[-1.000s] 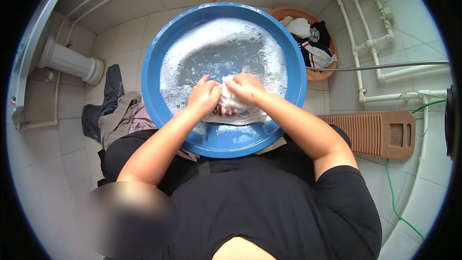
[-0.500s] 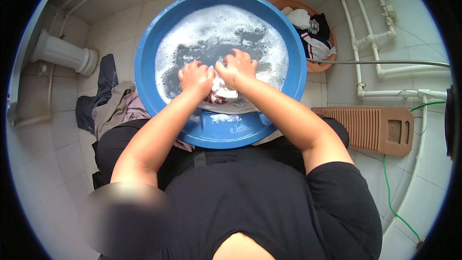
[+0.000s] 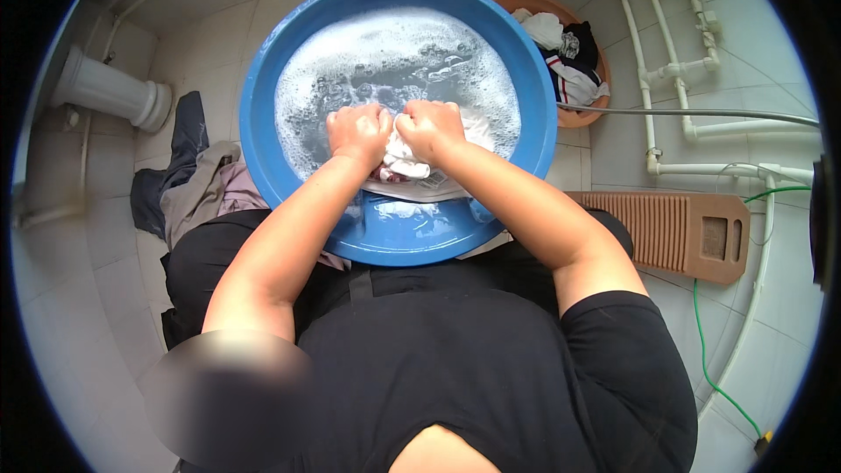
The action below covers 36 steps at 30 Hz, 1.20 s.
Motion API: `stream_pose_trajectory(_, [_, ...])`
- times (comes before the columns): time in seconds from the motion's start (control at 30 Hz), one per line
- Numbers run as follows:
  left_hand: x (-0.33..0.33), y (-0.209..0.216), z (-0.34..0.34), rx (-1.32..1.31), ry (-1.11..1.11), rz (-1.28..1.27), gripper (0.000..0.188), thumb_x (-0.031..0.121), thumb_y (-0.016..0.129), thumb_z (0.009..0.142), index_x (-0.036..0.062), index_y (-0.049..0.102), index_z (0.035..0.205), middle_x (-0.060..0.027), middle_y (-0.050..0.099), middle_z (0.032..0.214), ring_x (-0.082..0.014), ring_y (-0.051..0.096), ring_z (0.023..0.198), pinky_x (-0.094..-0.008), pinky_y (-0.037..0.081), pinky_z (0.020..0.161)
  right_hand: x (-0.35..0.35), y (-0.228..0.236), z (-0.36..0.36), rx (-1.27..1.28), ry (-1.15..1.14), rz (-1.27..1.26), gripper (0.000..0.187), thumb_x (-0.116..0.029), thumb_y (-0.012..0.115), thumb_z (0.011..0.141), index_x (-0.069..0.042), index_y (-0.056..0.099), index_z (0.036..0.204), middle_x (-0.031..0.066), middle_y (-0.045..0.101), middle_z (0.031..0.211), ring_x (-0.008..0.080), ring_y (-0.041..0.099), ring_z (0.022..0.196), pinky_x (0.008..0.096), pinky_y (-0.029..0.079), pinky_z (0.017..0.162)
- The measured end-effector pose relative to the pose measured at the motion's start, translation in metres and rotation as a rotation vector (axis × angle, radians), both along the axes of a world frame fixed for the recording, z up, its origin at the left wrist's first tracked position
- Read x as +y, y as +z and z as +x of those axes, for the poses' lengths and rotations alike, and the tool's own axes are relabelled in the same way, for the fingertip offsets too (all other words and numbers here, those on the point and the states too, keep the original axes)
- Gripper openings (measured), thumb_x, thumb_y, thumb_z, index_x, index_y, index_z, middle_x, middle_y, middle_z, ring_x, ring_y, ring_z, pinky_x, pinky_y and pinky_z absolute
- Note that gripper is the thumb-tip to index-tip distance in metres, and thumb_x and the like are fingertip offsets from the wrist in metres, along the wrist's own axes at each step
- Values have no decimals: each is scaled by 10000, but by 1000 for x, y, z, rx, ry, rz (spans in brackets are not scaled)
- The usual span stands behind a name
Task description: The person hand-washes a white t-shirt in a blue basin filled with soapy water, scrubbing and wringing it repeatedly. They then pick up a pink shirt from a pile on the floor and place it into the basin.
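Observation:
A wet white garment with a dark red patch lies bunched at the near side of a big blue basin. My left hand is closed in a fist on the cloth. Right beside it, my right hand also grips the fabric, knuckles up. Pale cloth shows to the right of that hand and along the near waterline. Foamy, greyish water fills the basin, and the cloth below its surface is hidden.
A brown ribbed washboard lies to the right. Behind it stands an orange basin of clothes, with a grey hose nearby. Dark and beige clothes lie on the tiles at left. White pipes line the wall.
My fingers, spread and raised before, have closed into fists around the garment. More pale cloth shows beside my right hand. The basin appears slightly higher and further left in view.

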<state>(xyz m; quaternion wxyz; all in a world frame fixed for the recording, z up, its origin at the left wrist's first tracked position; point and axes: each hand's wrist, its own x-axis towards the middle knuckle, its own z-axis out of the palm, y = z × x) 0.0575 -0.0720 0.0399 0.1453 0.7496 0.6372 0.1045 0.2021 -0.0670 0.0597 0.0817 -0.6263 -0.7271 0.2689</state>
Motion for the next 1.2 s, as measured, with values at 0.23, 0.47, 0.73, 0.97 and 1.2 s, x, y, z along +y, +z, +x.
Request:
stream_pose_trajectory(0.23, [-73,17,-16,-470,-137,113,491,348,561,814,18,448,1160,-261,379,1255,-404,393,1157,-512,295,961,-69,35,30,233,180,92,700,-458,718,597,-60,538,1143,222,360,1327,398,377,1195,445,339,982])
stream_pose_trajectory(0.47, [-77,31,5,-484,-153,152,328,393,640,725,108,579,874,-97,554,928,-296,524,872,-412,395,781,-75,6,15,386,222,629,409,-265,701,476,-129,546,829,50,550,877,275,522,773,409,402,627])
stream_pose_trajectory(0.73, [-20,-13,0,-794,-102,-61,210,196,491,775,33,578,673,-135,572,721,-323,548,682,-394,432,611,-29,-15,11,403,234,334,232,-317,612,607,-90,569,637,92,557,672,289,548,644,383,444,577])
stream_pose_trajectory(0.97, [-11,-20,2,-775,12,-90,325,300,427,842,49,575,700,-147,563,720,-339,536,678,-386,418,596,0,-24,14,495,93,-144,369,-397,571,715,-42,637,794,169,626,825,320,595,753,361,468,659])
stream_pose_trajectory(1.2, [2,-24,-6,-873,189,-282,521,533,489,836,30,609,771,-90,598,730,-173,565,696,-317,433,635,-3,-36,21,952,-133,23,334,-293,467,874,-10,603,759,96,587,776,166,536,761,292,424,746])
